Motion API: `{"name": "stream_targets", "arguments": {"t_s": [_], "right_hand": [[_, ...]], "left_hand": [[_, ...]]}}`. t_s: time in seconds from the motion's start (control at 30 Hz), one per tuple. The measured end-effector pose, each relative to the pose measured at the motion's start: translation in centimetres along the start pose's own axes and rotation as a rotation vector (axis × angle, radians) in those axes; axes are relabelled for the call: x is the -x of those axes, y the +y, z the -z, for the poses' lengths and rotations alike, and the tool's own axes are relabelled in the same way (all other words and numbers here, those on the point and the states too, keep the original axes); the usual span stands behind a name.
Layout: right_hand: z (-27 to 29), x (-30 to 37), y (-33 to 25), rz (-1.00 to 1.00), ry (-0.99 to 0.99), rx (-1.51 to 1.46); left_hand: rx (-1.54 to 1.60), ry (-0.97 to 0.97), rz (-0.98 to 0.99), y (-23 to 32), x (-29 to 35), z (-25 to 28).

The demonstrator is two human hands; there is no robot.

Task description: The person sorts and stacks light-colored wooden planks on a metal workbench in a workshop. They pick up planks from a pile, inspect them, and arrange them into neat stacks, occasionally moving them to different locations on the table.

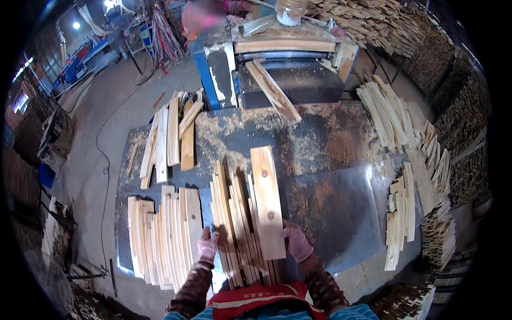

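My right hand (297, 242), in a pink-and-white work glove, grips the right edge of a pale wooden board (265, 192) with dark knots. That board lies tilted up along the right side of a row of narrow wood strips (234, 213) standing on edge. My left hand (208, 246), gloved alike, is at the left side of this row, with thumb and a finger apart and nothing visible between them. To its left is a second row of pale strips (165, 234), with a wider knotted board (193, 221) at its right end.
A dark metal table (336, 213) strewn with sawdust bears the wood. At its far side stands a planer-like machine (290, 82), with a plank (273, 93) sticking out. More boards lie at far left (173, 133), far right (386, 114) and right (400, 213). Another person (202, 21) is behind the machine.
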State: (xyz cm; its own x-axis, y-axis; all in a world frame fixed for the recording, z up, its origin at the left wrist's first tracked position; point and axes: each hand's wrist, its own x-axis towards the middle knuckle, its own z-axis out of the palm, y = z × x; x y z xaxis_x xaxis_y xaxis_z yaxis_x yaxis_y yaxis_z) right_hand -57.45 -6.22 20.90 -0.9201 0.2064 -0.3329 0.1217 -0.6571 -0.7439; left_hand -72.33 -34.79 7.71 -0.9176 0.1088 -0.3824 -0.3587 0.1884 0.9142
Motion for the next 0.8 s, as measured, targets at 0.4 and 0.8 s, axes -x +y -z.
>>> {"name": "stream_targets", "arguments": {"t_s": [0.4, 0.8], "right_hand": [[-3.8, -14.3, -16.0, 0.499, 0.278, 1.162], [9.5, -25.3, -5.9, 0.003, 0.409, 0.648]], "left_hand": [[0.227, -0.372, -0.014, 18.6, -2.4, -6.7], [-0.161, -0.217, 0.143, -3.8, 0.2, 2.6]]}}
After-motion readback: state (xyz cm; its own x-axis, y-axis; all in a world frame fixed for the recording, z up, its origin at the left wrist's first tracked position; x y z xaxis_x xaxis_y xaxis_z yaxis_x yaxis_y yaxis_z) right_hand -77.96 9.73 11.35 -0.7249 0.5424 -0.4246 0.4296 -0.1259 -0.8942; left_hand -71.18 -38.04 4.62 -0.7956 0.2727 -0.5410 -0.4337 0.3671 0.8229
